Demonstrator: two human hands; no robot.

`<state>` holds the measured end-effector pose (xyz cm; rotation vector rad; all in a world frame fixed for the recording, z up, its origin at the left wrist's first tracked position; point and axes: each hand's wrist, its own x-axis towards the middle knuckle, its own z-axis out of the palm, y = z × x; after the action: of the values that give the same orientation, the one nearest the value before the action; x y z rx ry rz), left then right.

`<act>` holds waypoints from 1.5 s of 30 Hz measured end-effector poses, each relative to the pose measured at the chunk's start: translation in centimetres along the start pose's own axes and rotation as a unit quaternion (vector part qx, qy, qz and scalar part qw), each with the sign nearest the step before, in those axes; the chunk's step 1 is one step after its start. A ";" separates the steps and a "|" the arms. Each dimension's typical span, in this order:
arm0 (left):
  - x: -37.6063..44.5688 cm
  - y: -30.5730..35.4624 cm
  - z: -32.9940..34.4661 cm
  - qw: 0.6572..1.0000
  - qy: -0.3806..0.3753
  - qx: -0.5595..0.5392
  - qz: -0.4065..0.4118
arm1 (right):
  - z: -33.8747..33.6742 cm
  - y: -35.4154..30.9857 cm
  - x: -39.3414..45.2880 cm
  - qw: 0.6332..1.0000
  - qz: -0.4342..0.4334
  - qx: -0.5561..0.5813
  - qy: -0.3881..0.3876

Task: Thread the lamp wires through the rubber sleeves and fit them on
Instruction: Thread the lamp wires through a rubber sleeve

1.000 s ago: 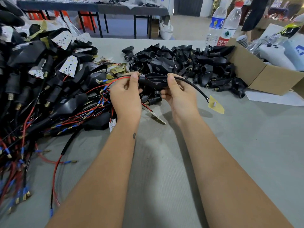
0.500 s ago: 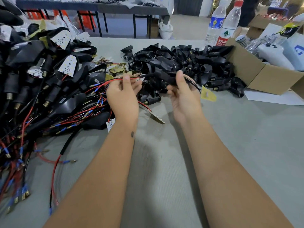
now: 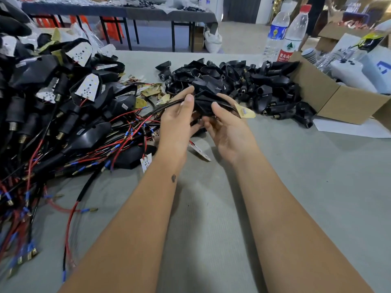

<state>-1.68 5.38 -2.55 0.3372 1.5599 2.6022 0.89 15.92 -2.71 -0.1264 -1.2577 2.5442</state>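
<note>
1. A black, angular rubber sleeve [image 3: 206, 102] is held above the grey felt-covered worktable [image 3: 306, 187], between both hands and in front of the far heap of parts.
2. The left hand [image 3: 176, 123] grips the sleeve's left end with thumb and curled fingers; a black sheathed lamp wire [image 3: 167, 107] runs out from under that thumb toward the left pile.
3. The right hand [image 3: 229, 127] cups the sleeve from below, its thumb pressed on top; a small yellow-backed lamp board [image 3: 245, 112] sticks out just beyond its fingers.
4. Whether the wire already passes fully through the sleeve cannot be told, since the fingers cover the joint.
5. Directly behind the hands lies a heap of loose black rubber sleeves [image 3: 243, 79], spread across the table's middle.
6. To the left, a large pile of black lamp housings with white LED boards [image 3: 63, 92] spills a tangle of red and black wires with blue crimp terminals [image 3: 95, 157] toward the table's near edge.
7. A white LED board [image 3: 200, 150] lies flat on the table under the hands.
8. At right, an open brown cardboard box [image 3: 323, 96] holds white and pale-blue plastic items [image 3: 355, 75], touching the sleeve heap.
9. Two clear plastic water bottles [image 3: 285, 37] stand upright behind the box.
10. A dark-topped table on black legs [image 3: 127, 13] stands farther back.
</note>
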 end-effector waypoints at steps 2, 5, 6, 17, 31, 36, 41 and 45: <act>0.2 0.2 -0.5 0.999 0.026 -0.016 0.015 | 0.0 0.0 0.0 1.000 0.000 -0.020 0.004; 0.7 0.6 -1.4 0.995 0.086 -0.041 0.027 | -0.1 -0.2 0.2 0.998 0.008 0.019 0.065; 0.8 0.7 -1.6 0.993 0.100 -0.046 0.030 | -0.3 -0.3 0.3 0.997 -0.005 0.028 0.077; 1.0 0.5 -1.4 0.998 0.055 -0.030 0.020 | -1.0 -0.2 0.4 0.949 -0.088 -0.296 0.071; 1.2 -0.2 -1.4 0.999 0.037 0.015 0.001 | -0.4 0.0 0.3 0.928 -0.045 -0.369 0.028; 1.3 -0.1 -1.7 0.997 0.061 0.035 -0.030 | -0.3 0.2 0.5 0.887 -0.055 -0.457 0.024; 1.1 0.0 -1.3 0.995 0.053 0.075 -0.032 | -0.3 0.5 0.5 0.873 -0.080 -0.481 0.024; 1.0 0.0 -1.2 0.994 0.055 0.088 -0.046 | -0.1 0.5 0.2 0.864 -0.108 -0.491 0.015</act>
<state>-2.95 4.54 -2.99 0.1336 1.7995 2.4595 0.58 15.77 -3.10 -0.2164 -2.2665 1.4839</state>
